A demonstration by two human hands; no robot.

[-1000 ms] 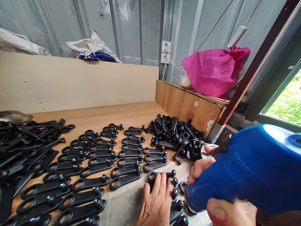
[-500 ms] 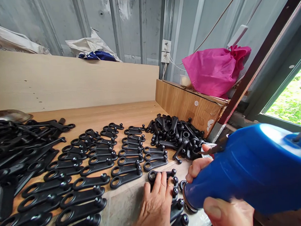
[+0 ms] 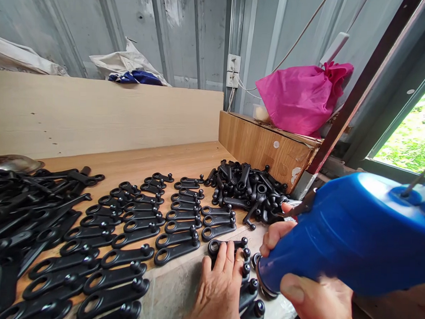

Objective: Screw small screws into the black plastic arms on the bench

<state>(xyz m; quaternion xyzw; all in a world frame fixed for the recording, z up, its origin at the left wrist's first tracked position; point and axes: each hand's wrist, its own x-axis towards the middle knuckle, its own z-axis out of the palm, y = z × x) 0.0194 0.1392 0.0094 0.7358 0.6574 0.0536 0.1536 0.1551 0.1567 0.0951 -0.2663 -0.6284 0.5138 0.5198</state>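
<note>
My right hand (image 3: 319, 298) is wrapped around a blue cylindrical tool (image 3: 335, 243), thumb on the near side and fingers on the far side. The tool lies tilted, its narrower end low over the table among black ring-shaped pieces (image 3: 256, 259), and a thin rod or cord shows at its rear. My left hand (image 3: 220, 283) lies with fingers stretched over a black lever arm (image 3: 235, 245), covering much of it. More lever arms with ball ends (image 3: 252, 287) line up between my hands. Whether the tool touches a part is hidden.
Several rows of black ball-ended arms (image 3: 179, 251) cover the table's middle. Heaps of black parts lie at the left (image 3: 22, 208) and back right (image 3: 246, 186). A beige board (image 3: 105, 118) and a wooden box (image 3: 265, 142) bound the table; a pink bag (image 3: 301, 100) rests above.
My right hand and the blue tool have shifted slightly left and tilted a little. My left hand stays on the same lever arm. The whole view has moved slightly.
</note>
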